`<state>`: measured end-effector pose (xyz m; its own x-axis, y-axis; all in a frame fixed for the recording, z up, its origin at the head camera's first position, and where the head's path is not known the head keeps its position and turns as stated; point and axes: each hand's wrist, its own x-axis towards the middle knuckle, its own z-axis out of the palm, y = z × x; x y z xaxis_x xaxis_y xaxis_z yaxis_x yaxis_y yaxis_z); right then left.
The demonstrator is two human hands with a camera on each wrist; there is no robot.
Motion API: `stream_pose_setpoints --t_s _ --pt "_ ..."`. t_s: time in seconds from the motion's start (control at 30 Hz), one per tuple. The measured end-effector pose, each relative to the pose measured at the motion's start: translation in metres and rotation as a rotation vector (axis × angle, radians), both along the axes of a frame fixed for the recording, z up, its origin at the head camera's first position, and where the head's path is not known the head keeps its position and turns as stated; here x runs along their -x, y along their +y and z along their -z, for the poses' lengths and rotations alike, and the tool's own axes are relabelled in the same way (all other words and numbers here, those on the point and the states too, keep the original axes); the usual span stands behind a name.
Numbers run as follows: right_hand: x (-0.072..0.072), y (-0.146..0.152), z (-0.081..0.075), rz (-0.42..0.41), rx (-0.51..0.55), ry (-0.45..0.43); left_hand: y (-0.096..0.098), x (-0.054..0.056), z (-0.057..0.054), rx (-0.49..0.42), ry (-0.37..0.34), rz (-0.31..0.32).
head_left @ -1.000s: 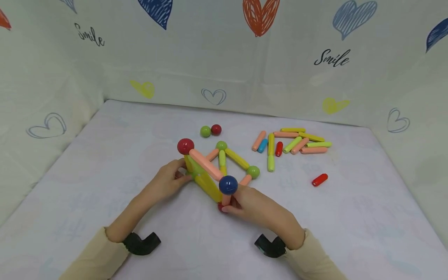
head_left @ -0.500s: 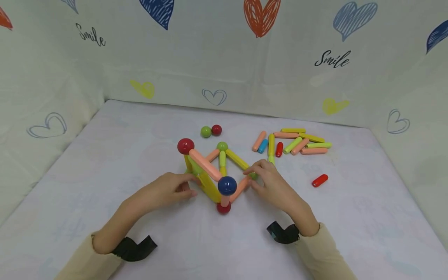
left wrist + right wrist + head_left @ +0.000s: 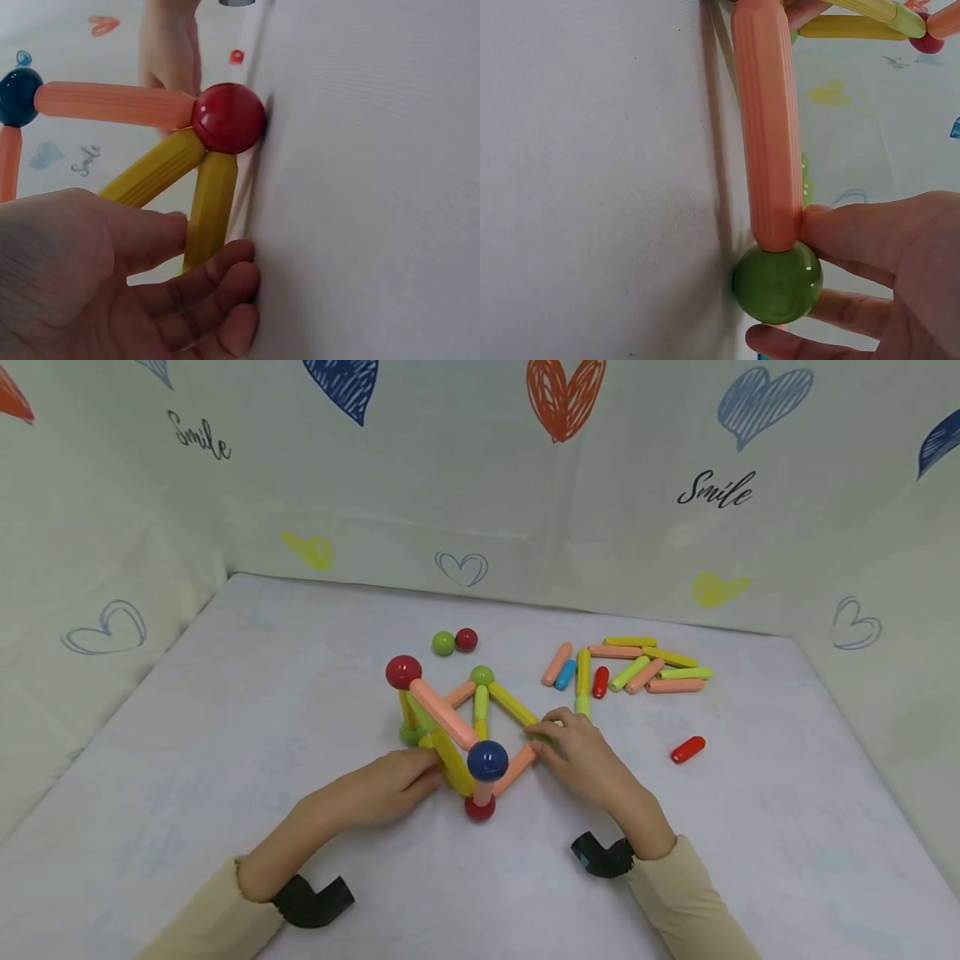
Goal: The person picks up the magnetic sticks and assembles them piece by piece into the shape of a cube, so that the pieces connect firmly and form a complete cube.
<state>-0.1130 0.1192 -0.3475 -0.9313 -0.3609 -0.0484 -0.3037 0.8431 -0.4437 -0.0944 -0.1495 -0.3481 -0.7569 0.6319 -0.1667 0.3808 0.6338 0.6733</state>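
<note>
A structure of sticks joined by balls stands mid-table, with a blue ball point(image 3: 487, 762) and a red ball point(image 3: 403, 672) at its raised corners. A lower red ball point(image 3: 480, 808) forms the near corner. My left hand point(image 3: 390, 785) is at the near-left side; in the left wrist view its thumb and fingers pinch a yellow stick point(image 3: 210, 210) that runs from the red ball. At the right corner my right hand point(image 3: 581, 752) grips a green ball point(image 3: 778, 283), the thumb beside the end of a salmon stick point(image 3: 769, 127). That ball is mostly hidden in the head view.
A loose green ball point(image 3: 443, 643) and red ball point(image 3: 467, 639) lie behind the structure. Several loose sticks point(image 3: 645, 672) are grouped at the back right. One short red stick point(image 3: 687, 749) lies apart, right of my right hand.
My right hand has gone from the near red corner to the green ball at the right. My left hand has left the left green ball and come nearer, onto the yellow stick.
</note>
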Motion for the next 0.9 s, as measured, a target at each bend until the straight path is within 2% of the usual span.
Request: stream_pose_setpoints --t_s 0.23,0.47,0.57,0.77,0.9 --pt "-0.008 -0.002 -0.008 0.050 -0.043 -0.121 0.004 0.004 0.006 -0.008 0.057 -0.067" --pt "-0.025 -0.003 -0.011 0.026 -0.126 -0.140 0.001 0.018 0.012 0.000 0.085 -0.107" --pt "-0.032 -0.004 -0.012 0.009 -0.149 -0.127 0.000 0.027 0.011 -0.027 0.034 -0.111" --pt "-0.041 -0.007 -0.012 0.000 -0.150 -0.125 -0.001 0.042 0.009 -0.171 -0.155 -0.096" --pt "-0.041 -0.005 -0.012 0.011 -0.138 -0.104 0.000 0.048 0.010 -0.191 -0.167 -0.091"
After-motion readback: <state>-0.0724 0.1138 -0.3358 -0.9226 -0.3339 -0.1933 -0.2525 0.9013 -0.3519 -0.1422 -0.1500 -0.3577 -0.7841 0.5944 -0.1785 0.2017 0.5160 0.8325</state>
